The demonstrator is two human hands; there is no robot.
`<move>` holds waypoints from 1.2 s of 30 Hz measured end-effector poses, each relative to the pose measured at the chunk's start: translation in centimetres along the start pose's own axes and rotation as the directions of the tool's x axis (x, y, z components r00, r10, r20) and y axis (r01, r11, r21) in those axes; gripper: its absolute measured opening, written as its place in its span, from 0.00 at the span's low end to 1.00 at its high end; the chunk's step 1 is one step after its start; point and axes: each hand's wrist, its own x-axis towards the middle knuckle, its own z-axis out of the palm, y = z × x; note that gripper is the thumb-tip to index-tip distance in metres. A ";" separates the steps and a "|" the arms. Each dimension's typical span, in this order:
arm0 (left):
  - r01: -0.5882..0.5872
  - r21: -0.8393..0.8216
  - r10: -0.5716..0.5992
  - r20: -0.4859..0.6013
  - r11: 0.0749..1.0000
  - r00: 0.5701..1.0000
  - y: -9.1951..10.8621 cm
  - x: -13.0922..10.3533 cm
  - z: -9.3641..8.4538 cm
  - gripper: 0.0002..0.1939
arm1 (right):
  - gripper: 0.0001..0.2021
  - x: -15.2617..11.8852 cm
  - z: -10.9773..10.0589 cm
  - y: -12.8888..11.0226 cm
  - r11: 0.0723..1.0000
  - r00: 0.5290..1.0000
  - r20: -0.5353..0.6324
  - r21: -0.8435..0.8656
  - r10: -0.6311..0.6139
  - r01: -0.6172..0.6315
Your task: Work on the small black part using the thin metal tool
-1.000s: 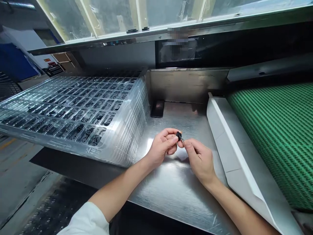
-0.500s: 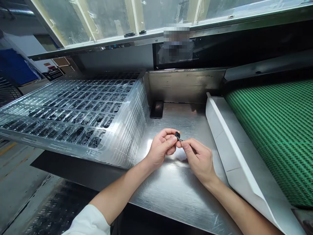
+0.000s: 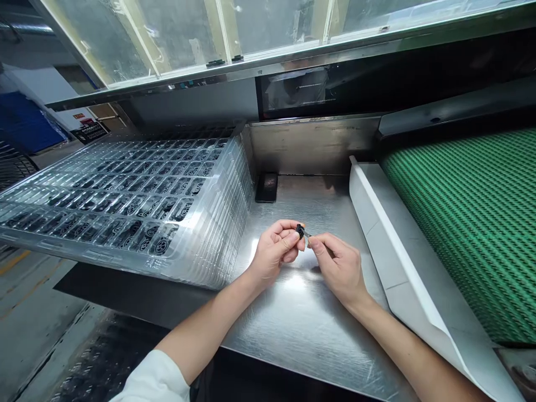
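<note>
Both hands have drifted a touch to the left and up across the steel since a second ago, and the little black part went with them, otherwise nothing's really changed. Left hand (image 3: 274,254) is curled up with thumb and forefinger pinching the small black part (image 3: 299,230) from its side. Right hand (image 3: 339,268) comes in from the other way, fingertips closed on a thin silvery bit sticking out of that same part, so both hands are pinching the one piece and their fingertips are pretty much touching. Can't make out what the silvery bit actually is, too small. The part sits up off the steel worktop (image 3: 301,324), hanging over the middle of it, nearer the back than the front edge.

To the left there's a stack of clear plastic trays (image 3: 125,195), tilted down toward the front, with rows of pockets and dark round parts in a lot of them. The stack's right corner is close to the left wrist. A dark flat block (image 3: 267,187) lies at the back of the worktop against the steel wall. On the right a white angled guard (image 3: 397,251) runs along the green ribbed conveyor belt (image 3: 473,223), just beside the right forearm
</note>
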 end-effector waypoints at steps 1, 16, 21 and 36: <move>0.001 0.000 -0.001 -0.003 1.000 1.000 0.0 0.0 0.0 0.24 | 0.22 0.0 0.0 0.0 1.000 1.000 0.001 0.005 0.000 0.000; 0.021 -0.028 -0.021 -0.003 0.999 1.000 0.0 -0.2 0.1 0.24 | 0.22 0.1 -0.1 -0.2 1.000 1.000 0.023 0.025 -0.018 0.018; 0.021 -0.022 -0.021 0.003 1.000 1.000 0.1 -0.2 0.2 0.24 | 0.24 0.3 -0.3 -0.1 1.000 1.000 0.002 0.014 0.007 -0.007; 0.064 -0.003 -0.063 0.061 0.998 0.996 -1.0 0.0 -0.2 0.24 | 0.13 0.2 0.0 -0.4 0.964 0.996 0.009 0.251 0.084 -0.083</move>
